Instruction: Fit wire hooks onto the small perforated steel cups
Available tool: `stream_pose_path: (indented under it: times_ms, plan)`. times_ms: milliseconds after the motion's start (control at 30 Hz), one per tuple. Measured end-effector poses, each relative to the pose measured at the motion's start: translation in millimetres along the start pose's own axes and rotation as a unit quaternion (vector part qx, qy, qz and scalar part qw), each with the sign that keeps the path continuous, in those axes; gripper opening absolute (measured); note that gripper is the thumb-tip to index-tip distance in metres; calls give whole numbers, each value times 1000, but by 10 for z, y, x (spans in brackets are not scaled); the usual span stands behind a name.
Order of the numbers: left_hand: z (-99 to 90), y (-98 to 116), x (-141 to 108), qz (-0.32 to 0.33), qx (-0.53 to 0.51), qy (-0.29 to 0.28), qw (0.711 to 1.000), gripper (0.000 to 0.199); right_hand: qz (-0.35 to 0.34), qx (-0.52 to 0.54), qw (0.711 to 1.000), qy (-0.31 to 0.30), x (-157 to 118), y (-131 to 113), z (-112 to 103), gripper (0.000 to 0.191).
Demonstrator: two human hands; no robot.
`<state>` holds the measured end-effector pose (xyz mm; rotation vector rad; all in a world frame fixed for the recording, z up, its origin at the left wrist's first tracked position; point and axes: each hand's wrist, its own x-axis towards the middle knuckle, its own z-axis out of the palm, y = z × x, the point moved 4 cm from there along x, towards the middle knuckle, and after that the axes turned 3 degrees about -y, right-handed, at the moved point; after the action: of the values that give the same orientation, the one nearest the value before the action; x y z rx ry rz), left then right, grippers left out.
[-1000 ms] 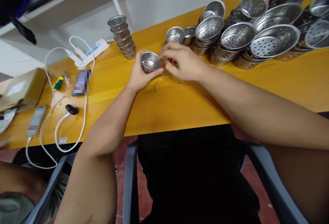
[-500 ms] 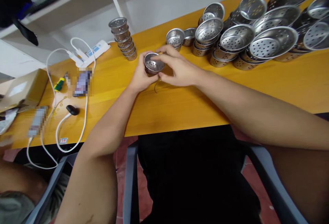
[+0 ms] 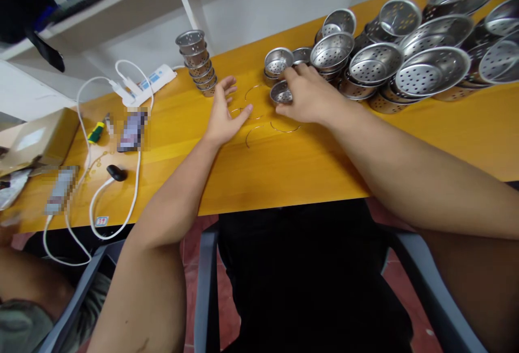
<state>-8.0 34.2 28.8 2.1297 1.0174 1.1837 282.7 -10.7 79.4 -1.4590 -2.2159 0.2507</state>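
Observation:
A small perforated metal cup [image 3: 279, 93] stands on the table, with the fingers and thumb of my right hand [image 3: 310, 93] closed around its right side. My left hand [image 3: 223, 118] is open, thumb and fingers spread, with nothing in it. Between the hands lie several thin curved wires, among them a copper-coloured wire [image 3: 286, 131] below the cup. Beyond my left fingertips rises a leaning stack of small perforated cups [image 3: 197, 64]. Another perforated cup [image 3: 279, 62] sits just behind the one I hold.
Nested perforated bowls [image 3: 432, 74] crowd the right back of the wooden table [image 3: 259, 185]. On the left are a power strip [image 3: 150, 87] with white cables, two phones, a green-yellow tool [image 3: 96, 133] and a cardboard box [image 3: 44, 137]. Another person's leg [image 3: 36, 288] shows at lower left.
My right hand has moved right, from the cup held between both hands to a cup by the stacks. My left hand has opened and is now empty. The wires on the table are uncovered.

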Motion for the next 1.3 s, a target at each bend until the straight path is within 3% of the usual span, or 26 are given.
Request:
stream_pose_path:
  times_ms: [133,267,400,533,667,800,967,1133,1200,1300]
  plan:
    - [-82,-1,18,-43,4,35,998,99,17,-35,999,-8,-4,8,104,67]
    - [-178,50,47,-51,14,78,996,82,15,-56,998,-15,-22,-172,32,54]
    - [-346,60,82,-44,26,123,991,73,-62,22,998,23,-19,-373,-77,39]
    - [-572,-98,112,-57,67,192,977,68,-113,59,991,-32,-8,-453,44,39]
    - [-713,-310,143,-132,68,244,958,74,-78,33,996,-15,9,-336,144,40]
    - [-702,-472,172,-212,-1,248,945,80,-51,29,998,-13,14,-244,113,39]
    - [-663,-595,197,-180,-11,241,954,88,-71,53,995,-35,-17,-389,34,36]
    - [-681,-586,140,-175,0,238,955,86,-137,82,980,-121,-35,-509,112,23]
    - [-794,-540,146,-171,0,241,955,90,-139,85,979,-125,-33,-483,123,23]
    - [-1139,-481,267,-153,-13,257,954,108,-93,87,988,-82,-6,-395,88,31]
